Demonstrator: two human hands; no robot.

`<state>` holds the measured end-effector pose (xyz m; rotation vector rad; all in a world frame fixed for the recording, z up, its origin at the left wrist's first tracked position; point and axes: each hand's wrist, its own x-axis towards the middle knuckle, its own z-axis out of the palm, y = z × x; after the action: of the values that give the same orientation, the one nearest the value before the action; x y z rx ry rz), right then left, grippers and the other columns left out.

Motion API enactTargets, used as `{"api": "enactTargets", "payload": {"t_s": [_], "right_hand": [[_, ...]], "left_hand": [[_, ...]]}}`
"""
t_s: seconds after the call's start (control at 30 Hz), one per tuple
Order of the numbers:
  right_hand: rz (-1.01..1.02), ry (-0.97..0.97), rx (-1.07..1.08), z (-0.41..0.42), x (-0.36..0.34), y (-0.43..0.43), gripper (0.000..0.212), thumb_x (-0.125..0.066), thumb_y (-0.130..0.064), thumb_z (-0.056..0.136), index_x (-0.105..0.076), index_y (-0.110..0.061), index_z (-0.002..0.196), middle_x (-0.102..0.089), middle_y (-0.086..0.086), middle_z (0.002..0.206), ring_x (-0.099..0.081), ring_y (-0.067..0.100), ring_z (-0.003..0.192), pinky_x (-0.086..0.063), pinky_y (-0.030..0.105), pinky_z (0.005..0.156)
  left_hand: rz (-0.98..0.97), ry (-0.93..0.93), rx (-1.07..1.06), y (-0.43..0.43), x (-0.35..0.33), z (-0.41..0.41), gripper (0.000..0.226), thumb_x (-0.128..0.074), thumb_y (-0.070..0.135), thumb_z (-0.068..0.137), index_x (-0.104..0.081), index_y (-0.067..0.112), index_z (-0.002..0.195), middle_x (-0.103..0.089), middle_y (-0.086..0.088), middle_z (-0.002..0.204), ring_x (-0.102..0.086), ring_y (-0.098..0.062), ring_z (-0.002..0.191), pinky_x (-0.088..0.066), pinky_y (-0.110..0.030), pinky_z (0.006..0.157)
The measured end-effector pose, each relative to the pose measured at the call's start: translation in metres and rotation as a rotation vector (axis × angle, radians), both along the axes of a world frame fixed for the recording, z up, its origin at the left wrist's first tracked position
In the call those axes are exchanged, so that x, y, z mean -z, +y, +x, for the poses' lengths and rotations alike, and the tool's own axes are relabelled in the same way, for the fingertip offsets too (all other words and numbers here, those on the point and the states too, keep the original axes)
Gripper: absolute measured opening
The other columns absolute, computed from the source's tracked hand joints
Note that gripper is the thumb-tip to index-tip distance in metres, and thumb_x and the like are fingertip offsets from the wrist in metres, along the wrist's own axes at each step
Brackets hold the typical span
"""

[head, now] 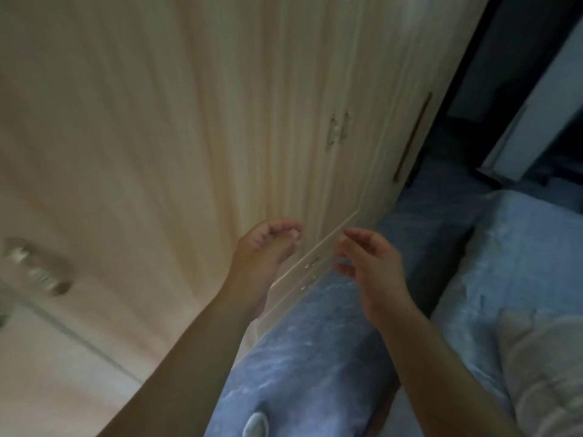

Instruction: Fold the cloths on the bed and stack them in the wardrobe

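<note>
A tall pale-wood wardrobe (195, 127) fills the left and middle of the blurred head view, its doors closed, with two small metal handles (339, 127) on the far doors. My left hand (268, 247) hovers in front of the wardrobe's lower part, fingers loosely curled and holding nothing. My right hand (369, 266) is raised beside it with fingers spread, also holding nothing. The bed (520, 247) with a light blue cover lies at the right. A pale grey-white cloth (549, 367) lies crumpled on it at the lower right.
A narrow gap separates the wardrobe from the bed. My legs in blue fabric (303, 357) stand there, one foot (257, 424) at the bottom. A blurred metal handle (41, 272) shows at the far left. A dark doorway (511, 89) is at the upper right.
</note>
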<state>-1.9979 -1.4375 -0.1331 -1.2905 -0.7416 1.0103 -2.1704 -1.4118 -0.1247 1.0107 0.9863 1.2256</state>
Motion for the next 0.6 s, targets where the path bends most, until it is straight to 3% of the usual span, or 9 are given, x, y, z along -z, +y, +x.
{"api": "enactTargets", "payload": {"t_s": [0.13, 0.23, 0.37, 0.47, 0.6], "right_hand": [[0.033, -0.036, 0.149, 0.034, -0.010, 0.054, 0.016, -0.073, -0.013, 0.091, -0.070, -0.016, 0.107, -0.075, 0.006, 0.097, -0.072, 0.018, 0.088, -0.059, 0.033, 0.074], [0.060, -0.031, 0.247, 0.061, -0.022, 0.087, 0.014, -0.074, -0.014, 0.091, -0.071, -0.018, 0.104, -0.075, 0.000, 0.089, -0.072, 0.017, 0.086, -0.061, 0.040, 0.078], [0.089, -0.026, 0.399, 0.103, -0.034, 0.120, 0.012, -0.073, -0.010, 0.091, -0.070, -0.018, 0.099, -0.074, -0.002, 0.083, -0.070, 0.014, 0.082, -0.059, 0.036, 0.070], [0.085, -0.010, 0.498, 0.139, -0.036, 0.136, 0.013, -0.073, -0.009, 0.091, -0.070, -0.016, 0.102, -0.072, 0.005, 0.090, -0.070, 0.017, 0.084, -0.058, 0.028, 0.063], [0.095, -0.014, 0.603, 0.199, -0.031, 0.158, 0.018, -0.072, -0.008, 0.091, -0.069, -0.009, 0.109, -0.071, 0.007, 0.091, -0.069, 0.020, 0.086, -0.059, 0.034, 0.067]], "left_hand": [[0.030, -0.013, 0.139, 0.080, -0.010, 0.038, 0.018, -0.065, 0.005, 0.097, -0.077, 0.019, 0.096, -0.077, -0.011, 0.115, -0.069, -0.026, 0.118, -0.051, -0.048, 0.110], [0.029, -0.032, 0.243, 0.128, -0.022, 0.070, 0.018, -0.063, 0.002, 0.097, -0.074, 0.016, 0.095, -0.077, -0.007, 0.106, -0.071, -0.020, 0.108, -0.051, -0.047, 0.110], [0.045, -0.019, 0.363, 0.184, -0.034, 0.121, 0.018, -0.063, 0.002, 0.098, -0.074, 0.016, 0.095, -0.076, -0.007, 0.107, -0.068, -0.023, 0.113, -0.051, -0.048, 0.110], [0.054, -0.044, 0.443, 0.214, -0.036, 0.163, 0.018, -0.060, 0.000, 0.099, -0.072, 0.014, 0.097, -0.075, -0.007, 0.108, -0.068, -0.023, 0.114, -0.051, -0.043, 0.106], [0.057, -0.075, 0.547, 0.253, -0.032, 0.235, 0.017, -0.061, 0.001, 0.098, -0.072, 0.013, 0.102, -0.075, -0.008, 0.110, -0.068, -0.022, 0.112, -0.054, -0.034, 0.095]]}}
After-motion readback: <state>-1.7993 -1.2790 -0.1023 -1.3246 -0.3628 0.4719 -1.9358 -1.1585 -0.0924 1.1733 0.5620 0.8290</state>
